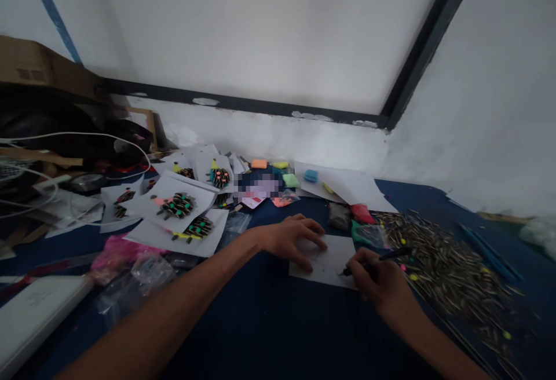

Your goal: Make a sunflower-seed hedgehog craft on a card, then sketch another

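A small white sheet of paper [329,261] lies on the dark blue table cover, with faint drawn lines on it. My left hand [295,241] rests on the left part of the sheet, fingers spread and pressing it flat. In my right hand [376,278] is a black pen [388,254], gripped near its tip. The pen slants up to the right, and its point is at the lower right part of the sheet. Whether the tip touches the paper is hard to tell.
Right of the sheet spreads a heap of striped seeds [456,270]. Behind it are a red packet [361,214], a grey packet [339,216] and blue clay [311,175]. Seed-covered hedgehog pictures [178,205] overlap at left. A white box [43,316] and crumpled plastic bags [150,273] lie nearer.
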{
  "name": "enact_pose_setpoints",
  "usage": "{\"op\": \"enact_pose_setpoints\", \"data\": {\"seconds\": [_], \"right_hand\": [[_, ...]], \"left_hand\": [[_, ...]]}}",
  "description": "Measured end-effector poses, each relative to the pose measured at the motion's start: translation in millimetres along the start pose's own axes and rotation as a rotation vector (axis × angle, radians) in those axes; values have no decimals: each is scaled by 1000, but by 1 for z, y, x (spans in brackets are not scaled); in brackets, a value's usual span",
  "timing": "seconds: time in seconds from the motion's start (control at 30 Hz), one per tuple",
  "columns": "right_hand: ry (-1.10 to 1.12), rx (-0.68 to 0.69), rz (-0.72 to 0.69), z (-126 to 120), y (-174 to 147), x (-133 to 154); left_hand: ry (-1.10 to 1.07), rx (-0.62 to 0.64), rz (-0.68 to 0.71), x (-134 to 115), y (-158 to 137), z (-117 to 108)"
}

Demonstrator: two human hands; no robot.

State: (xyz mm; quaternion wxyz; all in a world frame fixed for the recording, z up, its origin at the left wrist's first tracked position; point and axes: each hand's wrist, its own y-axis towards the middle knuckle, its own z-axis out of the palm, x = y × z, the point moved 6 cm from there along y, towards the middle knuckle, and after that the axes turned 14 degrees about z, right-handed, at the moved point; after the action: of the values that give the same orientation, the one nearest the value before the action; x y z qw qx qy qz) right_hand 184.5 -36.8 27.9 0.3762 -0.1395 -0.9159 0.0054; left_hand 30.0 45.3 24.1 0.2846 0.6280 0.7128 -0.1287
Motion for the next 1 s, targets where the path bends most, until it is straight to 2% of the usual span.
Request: {"op": "enact_pose_setpoints", "data": {"seconds": [0.67, 1.0], "right_hand": [[-31, -13, -21, 2, 5, -9], [-30, -24, -40, 1, 4, -5]], "left_hand": [[10, 21, -22, -2, 0, -1], [-20, 25, -18, 0, -1, 0]]}}
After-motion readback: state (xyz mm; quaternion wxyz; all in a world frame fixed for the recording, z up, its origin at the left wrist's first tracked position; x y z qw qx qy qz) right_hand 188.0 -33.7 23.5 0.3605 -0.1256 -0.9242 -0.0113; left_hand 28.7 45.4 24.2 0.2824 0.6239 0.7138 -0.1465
